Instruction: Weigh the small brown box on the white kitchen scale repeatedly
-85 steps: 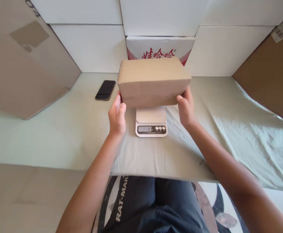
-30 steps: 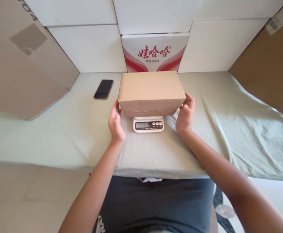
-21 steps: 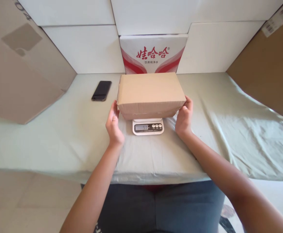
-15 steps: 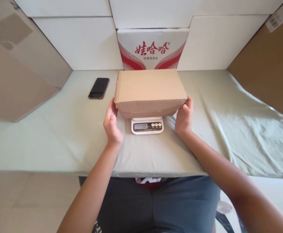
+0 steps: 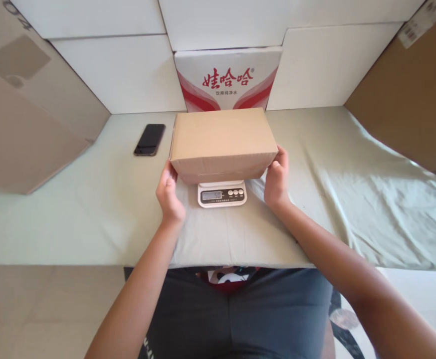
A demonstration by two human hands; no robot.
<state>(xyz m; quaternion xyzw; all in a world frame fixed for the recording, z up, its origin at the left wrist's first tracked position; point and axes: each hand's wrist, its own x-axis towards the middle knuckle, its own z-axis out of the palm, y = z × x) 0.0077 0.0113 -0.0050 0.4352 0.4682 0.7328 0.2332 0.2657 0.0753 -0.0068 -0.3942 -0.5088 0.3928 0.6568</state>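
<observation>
Head camera looks down on one kitchen scale (image 5: 222, 194), the landmark at the near middle of a table draped in pale green cloth (image 5: 72, 209). Far left of the scale leans one large brown carton (image 5: 31, 114); nearer it, left and behind, lies one black phone (image 5: 149, 139), face up. Just left of the scale the left hand (image 5: 168, 192) stands open, fingers up against the short left end of the single cardboard box (image 5: 221, 139). That box sits on top of the scale, covering its platform and leaving only the display and buttons showing; its long axis runs left to right, square across the person's front. Behind the scale stands one white case with red lettering (image 5: 228, 80). Just right of the scale the right hand (image 5: 276, 179) cups the box's short right end, thumb at the near corner. Both hands sit about equally close, one at each end. Far right leans a second brown carton (image 5: 408, 99).
</observation>
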